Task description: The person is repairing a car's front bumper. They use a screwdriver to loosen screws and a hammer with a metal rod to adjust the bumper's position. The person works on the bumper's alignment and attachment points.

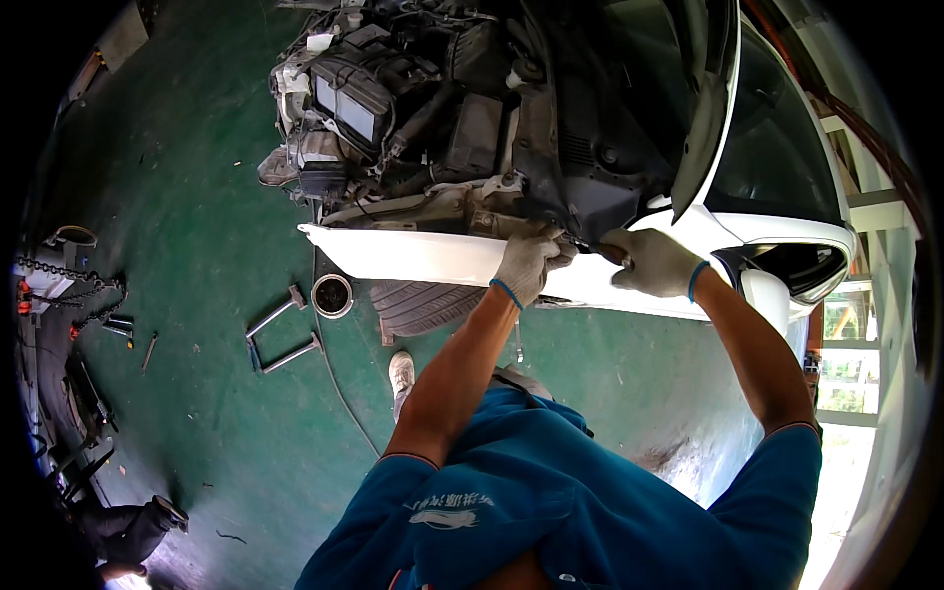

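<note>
I stand at the side of a white car whose engine bay is exposed. Both of my hands wear pale knit gloves with blue cuffs. My left hand is closed at the rear upper edge of the white fender; what its fingers pinch is too small to make out. Just right of it, near the windshield's base, my right hand is closed around a small brownish piece, mostly hidden by the glove. Black plastic cowl trim lies right beyond the hands.
Below the fender shows a tyre. Two hammers and a round container are on the green floor, with a thin cable running past. A chain lies far left. Another person's leg shows at lower left.
</note>
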{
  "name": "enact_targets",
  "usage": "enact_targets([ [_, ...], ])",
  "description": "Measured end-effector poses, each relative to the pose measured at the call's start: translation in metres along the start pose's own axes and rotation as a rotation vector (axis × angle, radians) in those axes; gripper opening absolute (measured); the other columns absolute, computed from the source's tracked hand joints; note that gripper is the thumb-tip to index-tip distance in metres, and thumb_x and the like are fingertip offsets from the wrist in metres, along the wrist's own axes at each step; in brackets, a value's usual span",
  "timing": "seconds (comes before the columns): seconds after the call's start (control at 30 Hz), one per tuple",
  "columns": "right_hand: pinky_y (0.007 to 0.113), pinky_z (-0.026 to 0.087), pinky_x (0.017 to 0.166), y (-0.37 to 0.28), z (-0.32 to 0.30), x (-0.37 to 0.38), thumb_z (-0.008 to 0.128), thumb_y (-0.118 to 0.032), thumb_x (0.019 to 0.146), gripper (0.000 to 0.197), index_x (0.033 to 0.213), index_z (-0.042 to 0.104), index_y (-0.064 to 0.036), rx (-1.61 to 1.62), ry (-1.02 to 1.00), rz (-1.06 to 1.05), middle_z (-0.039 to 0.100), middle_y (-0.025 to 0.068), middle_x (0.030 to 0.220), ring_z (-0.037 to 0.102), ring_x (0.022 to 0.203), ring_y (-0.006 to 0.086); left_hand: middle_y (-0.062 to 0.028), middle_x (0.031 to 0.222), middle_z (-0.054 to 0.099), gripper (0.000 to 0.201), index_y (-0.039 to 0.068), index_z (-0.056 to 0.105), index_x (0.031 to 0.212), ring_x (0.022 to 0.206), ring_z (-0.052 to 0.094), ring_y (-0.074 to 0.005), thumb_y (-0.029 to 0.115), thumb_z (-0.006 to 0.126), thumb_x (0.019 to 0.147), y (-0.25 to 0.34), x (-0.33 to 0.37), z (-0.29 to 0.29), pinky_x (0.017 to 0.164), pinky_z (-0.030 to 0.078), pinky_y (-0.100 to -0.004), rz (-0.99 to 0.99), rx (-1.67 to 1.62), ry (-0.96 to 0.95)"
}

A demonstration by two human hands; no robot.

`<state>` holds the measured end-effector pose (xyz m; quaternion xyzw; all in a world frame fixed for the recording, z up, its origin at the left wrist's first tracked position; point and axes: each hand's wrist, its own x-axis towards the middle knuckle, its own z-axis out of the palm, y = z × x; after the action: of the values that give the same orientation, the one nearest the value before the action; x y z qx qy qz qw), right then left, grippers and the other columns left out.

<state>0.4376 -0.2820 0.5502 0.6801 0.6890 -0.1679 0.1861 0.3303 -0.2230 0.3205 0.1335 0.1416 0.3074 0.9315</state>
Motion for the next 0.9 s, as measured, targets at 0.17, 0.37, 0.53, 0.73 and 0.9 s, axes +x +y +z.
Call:
enact_targets([
  [0.17, 0.022, 0.033, 0.042, -0.029, 0.023, -0.002, 0.073, -0.022, 0.097, 0.024, 0.083, 0.057, -0.0109, 1.583, 0.235, 0.758, 0.049, -0.0045, 0.067, 0.038, 0.049, 0.0046, -0.0172, 0.117, 0.068, 0.048, -0.004, 0.058, 0.121, 0.085, 0.073, -0.0238, -0.017, 0.041, 0.079, -0.001, -0.004, 0.005, 0.082, 0.065, -0.0365, 0.001, -0.040, 0.024],
  [0.37, 0.045, 0.058, 0.069, 0.001, -0.002, -0.003, 0.068, -0.023, 0.092, 0.046, 0.134, 0.060, -0.0057, -0.202, -0.075, 0.219, 0.075, 0.0170, 0.089, 0.074, 0.081, 0.0331, -0.0165, 0.117, 0.066, 0.047, -0.003, 0.056, 0.121, 0.086, 0.073, -0.0252, -0.017, 0.042, 0.079, 0.000, -0.001, -0.004, 0.082, 0.064, -0.0371, 0.004, -0.034, -0.027],
  [0.53, 0.031, 0.045, 0.047, -0.013, 0.001, 0.001, 0.073, -0.017, 0.093, 0.018, 0.099, 0.063, -0.0034, 0.815, -0.036, 0.622, 0.061, 0.0043, 0.072, 0.057, 0.055, 0.0152, -0.0157, 0.113, 0.067, 0.045, -0.004, 0.057, 0.120, 0.087, 0.073, -0.0248, -0.017, 0.043, 0.079, 0.003, -0.010, 0.004, 0.083, 0.064, -0.0373, 0.019, -0.020, -0.005],
  [0.73, 0.026, 0.042, 0.046, -0.032, 0.005, -0.002, 0.074, -0.022, 0.095, 0.021, 0.098, 0.067, -0.0025, 1.119, 0.064, 0.742, 0.062, 0.0028, 0.074, 0.050, 0.054, 0.0084, -0.0153, 0.112, 0.068, 0.045, -0.004, 0.059, 0.118, 0.086, 0.072, -0.0225, -0.016, 0.044, 0.077, 0.004, -0.008, -0.006, 0.082, 0.064, -0.0367, 0.004, -0.005, -0.008],
  [0.9, 0.029, 0.042, 0.049, -0.013, -0.001, -0.009, 0.074, -0.021, 0.095, 0.019, 0.097, 0.066, -0.0035, 1.007, 0.065, 0.610, 0.061, 0.0030, 0.074, 0.052, 0.056, 0.0108, -0.0150, 0.116, 0.069, 0.046, -0.004, 0.060, 0.120, 0.088, 0.071, -0.0213, -0.014, 0.044, 0.077, 0.006, -0.005, 0.001, 0.082, 0.063, -0.0356, -0.015, 0.015, -0.006],
])
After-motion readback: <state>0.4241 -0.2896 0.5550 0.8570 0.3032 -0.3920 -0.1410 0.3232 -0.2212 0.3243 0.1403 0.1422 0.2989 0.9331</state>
